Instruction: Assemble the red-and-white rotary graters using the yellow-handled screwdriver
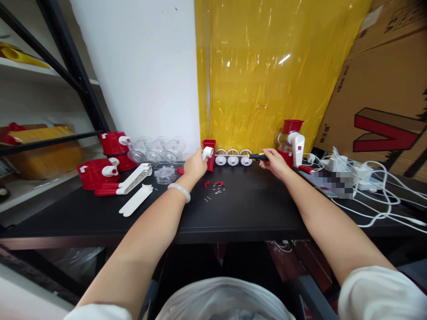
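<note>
My left hand [195, 165] is closed round a white crank handle [207, 153], its round end showing above my fingers and a red grip [180, 170] poking out on the left. In my right hand [274, 162] is a screwdriver [257, 157] with a black and yellow handle. Its long shaft points left, level, and the tip is at the white round end; whether it sits on a screw I cannot tell. Below my hands lie small red clips [218, 183] and several loose screws [218, 191]. Behind them stand a red hopper part [210, 163] and white-rimmed drums [232, 158].
At left are red grater housings [96, 174], an open white handle [135, 178], its cover [136, 201] and clear plastic bases [153, 154]. An assembled red and white rotary grater [293, 142] stands right, near a phone [325, 183] and white cables [383, 195]. A cardboard box [380, 89] leans behind.
</note>
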A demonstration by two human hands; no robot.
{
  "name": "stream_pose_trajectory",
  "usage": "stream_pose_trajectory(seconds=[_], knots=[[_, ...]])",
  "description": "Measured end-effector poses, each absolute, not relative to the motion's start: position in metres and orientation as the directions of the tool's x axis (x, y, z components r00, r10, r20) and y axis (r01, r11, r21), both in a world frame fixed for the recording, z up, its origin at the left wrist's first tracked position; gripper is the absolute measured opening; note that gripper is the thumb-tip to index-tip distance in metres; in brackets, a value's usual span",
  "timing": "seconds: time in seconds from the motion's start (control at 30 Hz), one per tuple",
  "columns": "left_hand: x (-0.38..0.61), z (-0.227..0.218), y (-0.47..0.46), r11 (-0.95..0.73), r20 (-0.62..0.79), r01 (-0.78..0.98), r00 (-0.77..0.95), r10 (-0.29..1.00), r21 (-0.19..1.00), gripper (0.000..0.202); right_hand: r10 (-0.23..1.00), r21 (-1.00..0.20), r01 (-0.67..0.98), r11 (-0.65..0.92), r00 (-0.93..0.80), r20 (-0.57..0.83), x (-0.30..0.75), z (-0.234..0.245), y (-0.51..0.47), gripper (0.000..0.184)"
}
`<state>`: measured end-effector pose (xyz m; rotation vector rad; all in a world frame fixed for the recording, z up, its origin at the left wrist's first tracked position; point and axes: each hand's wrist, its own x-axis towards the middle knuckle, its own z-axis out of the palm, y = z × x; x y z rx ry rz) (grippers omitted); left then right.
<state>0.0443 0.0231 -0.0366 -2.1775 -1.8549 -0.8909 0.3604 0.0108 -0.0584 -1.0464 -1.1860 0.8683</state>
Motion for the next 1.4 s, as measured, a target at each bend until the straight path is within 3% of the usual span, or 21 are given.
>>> stream_pose_trajectory(seconds=[0.1,0.37,0.73,1.0,1.4], knots=[[0.0439,-0.0371,0.0237,-0.234,0.519,0.937,0.069,0.852,0.258,0.031,0.938,-0.955,0.019,0.296,0.183,0.294,0.3601,-0.0575,0.0103,0.033],[0.0443,-0.0367,0.0244,-0.221,0.525,0.938,0.050,0.850,0.268,0.029,0.963,-0.951,-0.168,0.261,0.111,0.244,0.3667,-0.0566,0.0113,0.037],[0.0449,-0.0359,0.0222,-0.228,0.529,0.937,0.057,0.846,0.263,0.029,0.942,-0.953,-0.038,0.302,0.163,0.292,0.3631,-0.0603,0.0156,0.037],[0.0456,-0.0342,0.0206,-0.208,0.518,0.938,0.035,0.855,0.279,0.031,0.968,-0.957,-0.151,0.248,0.066,0.240,0.3682,-0.0590,0.0127,0.036],[0.0460,-0.0333,0.0194,-0.207,0.502,0.940,0.044,0.864,0.273,0.032,0.955,-0.954,-0.119,0.276,0.144,0.258,0.3645,-0.0594,0.0157,0.030]])
